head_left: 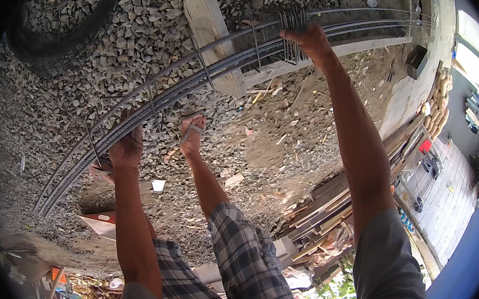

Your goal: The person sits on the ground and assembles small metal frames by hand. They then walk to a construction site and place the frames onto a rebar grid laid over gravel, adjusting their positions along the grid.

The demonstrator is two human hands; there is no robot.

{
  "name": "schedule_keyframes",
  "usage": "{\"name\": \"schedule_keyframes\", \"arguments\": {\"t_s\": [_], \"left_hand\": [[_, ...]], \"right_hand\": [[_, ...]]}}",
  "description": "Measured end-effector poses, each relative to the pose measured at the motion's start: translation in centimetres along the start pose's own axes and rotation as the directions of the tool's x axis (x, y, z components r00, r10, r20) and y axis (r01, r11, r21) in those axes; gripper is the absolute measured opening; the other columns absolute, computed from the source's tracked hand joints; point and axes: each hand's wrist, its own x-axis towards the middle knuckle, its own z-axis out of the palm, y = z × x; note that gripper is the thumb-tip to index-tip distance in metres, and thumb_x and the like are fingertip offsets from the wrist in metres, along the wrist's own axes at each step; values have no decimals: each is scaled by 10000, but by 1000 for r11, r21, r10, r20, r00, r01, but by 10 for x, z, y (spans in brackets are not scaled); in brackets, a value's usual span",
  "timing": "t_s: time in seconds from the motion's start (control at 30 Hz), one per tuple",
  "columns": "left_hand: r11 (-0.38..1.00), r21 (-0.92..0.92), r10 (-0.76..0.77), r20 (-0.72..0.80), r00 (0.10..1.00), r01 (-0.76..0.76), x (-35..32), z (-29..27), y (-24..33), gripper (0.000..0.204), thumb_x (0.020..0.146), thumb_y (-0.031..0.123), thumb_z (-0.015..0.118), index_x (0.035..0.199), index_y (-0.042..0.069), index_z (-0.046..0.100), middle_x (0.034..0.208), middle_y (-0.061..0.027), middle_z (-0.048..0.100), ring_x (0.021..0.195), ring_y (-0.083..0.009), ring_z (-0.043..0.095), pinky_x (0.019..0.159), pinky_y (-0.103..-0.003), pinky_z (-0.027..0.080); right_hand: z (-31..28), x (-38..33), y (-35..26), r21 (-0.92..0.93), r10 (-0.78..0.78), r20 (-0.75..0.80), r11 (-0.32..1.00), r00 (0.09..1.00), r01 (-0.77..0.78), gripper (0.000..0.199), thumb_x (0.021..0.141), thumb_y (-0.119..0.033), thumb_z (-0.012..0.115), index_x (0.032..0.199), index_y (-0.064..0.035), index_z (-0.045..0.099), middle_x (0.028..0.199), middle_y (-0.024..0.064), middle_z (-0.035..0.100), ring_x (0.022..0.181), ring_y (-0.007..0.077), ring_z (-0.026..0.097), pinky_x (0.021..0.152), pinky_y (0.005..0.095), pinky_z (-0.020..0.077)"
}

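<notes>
The right hand (314,41) seems to grasp bunched, bent grey steel stirrups (291,18) at far right, but the left hand's (127,148) finger grip cannot be told, so uneven support could tilt the long grey steel bars (180,87) stretching from near left.

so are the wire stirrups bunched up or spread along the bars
Both: many stirrups bunch at the right hand; several stand spaced along the bars leftward.

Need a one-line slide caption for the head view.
Head view: left hand at the long steel rebars, right hand on the bunched wire stirrups, beside loose gravel.
</notes>
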Motion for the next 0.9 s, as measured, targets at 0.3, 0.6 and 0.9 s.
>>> {"name": "schedule_keyframes", "arguments": {"t_s": [0.3, 0.6, 0.9], "left_hand": [[302, 877, 420, -475, 774, 374, -249, -38, 17, 565, 972, 374, 634, 1403, 20, 544, 1336, -140, 620, 1153, -270, 653, 1011, -413, 504], [406, 666, 559, -723, 406, 626, -473, -64, 31, 536, 965, 390, 590, 1405, 86, 569, 1315, -150, 647, 1088, -296, 681, 901, -415, 510], [503, 793, 445, -579, 683, 345, -310, -4, -76, 490, 970, 345, 669, 1354, 55, 578, 1225, -106, 674, 1115, -226, 658, 935, -376, 518]], "right_hand": [[-39, 11, -14, -65, 133, -51, 989, 990, -136, 336, 762, -301, 888, 814, -15, 718, 743, 34, 649, 684, 144, 548, 658, 374, 454], [-47, 22, 28, 61, 133, -209, 991, 969, -122, 555, 753, -348, 886, 1095, 39, 684, 1031, 150, 705, 952, 196, 636, 868, 398, 484], [-63, 37, 48, 139, 65, -122, 989, 990, -48, 399, 780, -295, 848, 1065, -41, 731, 977, 59, 708, 890, 183, 617, 819, 395, 468]]}}
